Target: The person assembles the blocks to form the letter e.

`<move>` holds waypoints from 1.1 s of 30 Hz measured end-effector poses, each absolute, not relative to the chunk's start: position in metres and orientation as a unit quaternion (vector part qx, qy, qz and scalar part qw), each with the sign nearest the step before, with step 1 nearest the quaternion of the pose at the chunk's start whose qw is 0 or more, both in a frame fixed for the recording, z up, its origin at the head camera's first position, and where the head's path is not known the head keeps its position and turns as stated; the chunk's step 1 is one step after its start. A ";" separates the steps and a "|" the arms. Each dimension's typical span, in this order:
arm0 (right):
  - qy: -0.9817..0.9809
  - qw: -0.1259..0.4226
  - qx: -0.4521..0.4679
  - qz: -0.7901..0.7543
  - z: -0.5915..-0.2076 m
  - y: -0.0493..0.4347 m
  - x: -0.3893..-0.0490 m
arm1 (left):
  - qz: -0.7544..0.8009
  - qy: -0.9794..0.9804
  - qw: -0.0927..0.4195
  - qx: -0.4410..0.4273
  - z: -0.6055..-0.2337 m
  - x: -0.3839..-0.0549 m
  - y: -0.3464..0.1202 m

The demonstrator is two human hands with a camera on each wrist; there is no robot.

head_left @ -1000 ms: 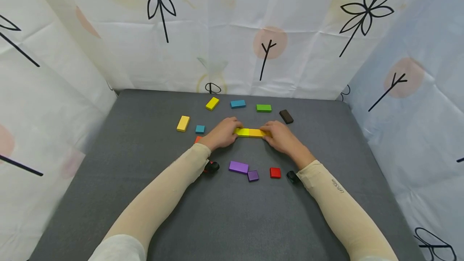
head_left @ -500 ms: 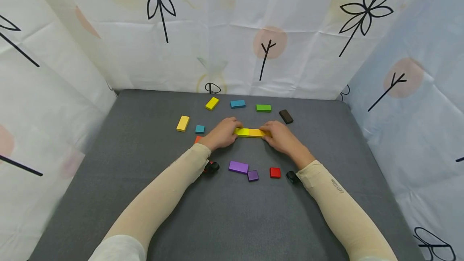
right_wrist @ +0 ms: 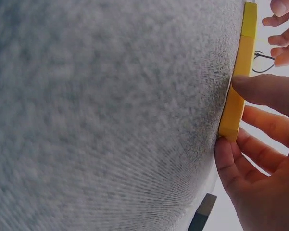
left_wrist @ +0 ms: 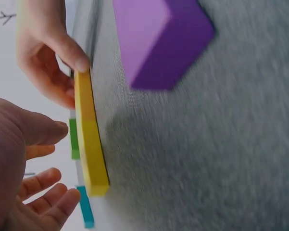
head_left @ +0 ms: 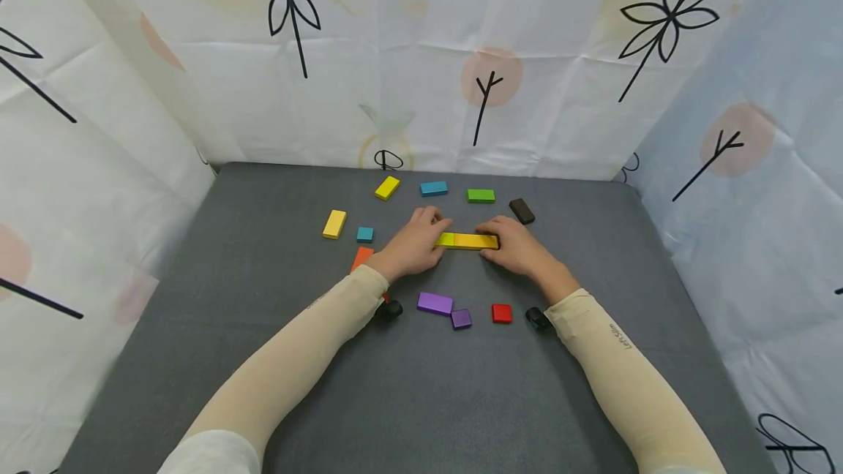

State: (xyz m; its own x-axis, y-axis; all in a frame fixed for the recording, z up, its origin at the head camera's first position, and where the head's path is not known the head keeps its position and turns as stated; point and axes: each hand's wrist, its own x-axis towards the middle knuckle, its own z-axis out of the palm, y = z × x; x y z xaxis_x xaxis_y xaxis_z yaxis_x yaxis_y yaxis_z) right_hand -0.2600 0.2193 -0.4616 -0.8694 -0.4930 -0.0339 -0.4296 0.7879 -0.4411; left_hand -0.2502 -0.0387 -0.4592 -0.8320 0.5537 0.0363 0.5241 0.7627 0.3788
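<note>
1. The left hand (head_left: 413,243) is held with its fingers spread and curved a bit; nothing's gripped by it, and a gap to the yellow row can be seen in the left wrist view.
2. The right hand (head_left: 516,246) has the golden-yellow block (head_left: 469,242) pinched: thumb laid on the near side, fingers set at the end and far side.
3. That block is butted end to end against the lemon-yellow block (head_left: 446,240), so one straight row is formed on the grey tabletop (head_left: 421,393), between both hands.
4. Around them, left to right: an amber block (head_left: 334,224) is placed at far left, then an orange block (head_left: 361,257), partly covered by the left arm, with a small teal block (head_left: 365,235) just beyond it.
5. Farther back, a canary block (head_left: 387,188), blue block (head_left: 434,189), green block (head_left: 481,196) and dark brown block (head_left: 522,211) are spaced out.
6. Nearer, a long purple block (head_left: 435,303), small purple block (head_left: 461,319) and red block (head_left: 501,314) are laid.
</note>
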 end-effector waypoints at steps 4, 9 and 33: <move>0.942 0.077 -0.245 -0.214 -0.461 0.220 -0.260 | 0.144 0.940 0.028 0.308 -0.456 -0.244 -0.029; 0.942 0.077 -0.246 -0.214 -0.461 0.220 -0.260 | 0.083 0.937 0.022 0.338 -0.456 -0.239 -0.020; 0.943 0.059 -0.247 -0.215 -0.463 0.219 -0.256 | 0.006 0.939 0.071 0.337 -0.456 -0.225 -0.007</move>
